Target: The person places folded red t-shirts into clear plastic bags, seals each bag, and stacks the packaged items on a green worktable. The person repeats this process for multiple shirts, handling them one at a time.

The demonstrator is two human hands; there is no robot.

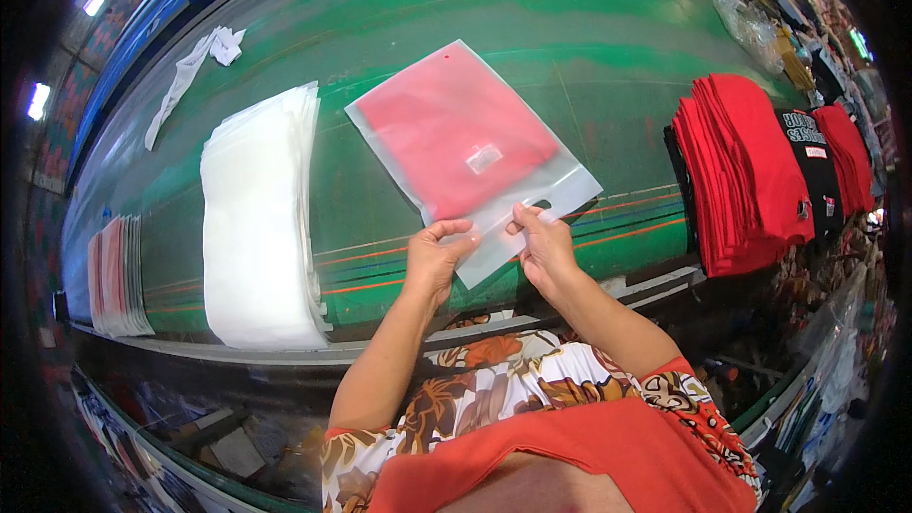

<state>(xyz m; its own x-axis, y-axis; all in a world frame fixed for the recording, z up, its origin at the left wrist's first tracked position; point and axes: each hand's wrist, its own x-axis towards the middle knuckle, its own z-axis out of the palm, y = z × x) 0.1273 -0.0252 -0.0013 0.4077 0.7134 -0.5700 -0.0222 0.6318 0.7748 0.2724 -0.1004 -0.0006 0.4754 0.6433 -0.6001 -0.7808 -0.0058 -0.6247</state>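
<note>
A frosted plastic bag [456, 128] with a folded red garment inside lies slanted on the green table [605, 121]. A small label shows through it, and a handle hole is cut in its near flap. My left hand [438, 256] pinches the flap's left edge between thumb and fingers. At the handle hole, my right hand [545, 246] grips the flap with thumb and forefinger. A stack of white plastic bags [260, 221] lies left of my hands. To the right is a pile of folded red garments [741, 171].
Bagged garments [117, 274] stand in a row at the far left. A white cloth strip [187, 78] lies behind the white stack. Beyond the red pile are a black printed garment [812, 157] and more red ones [844, 157]. Crumpled clear plastic [748, 25] is at the back right.
</note>
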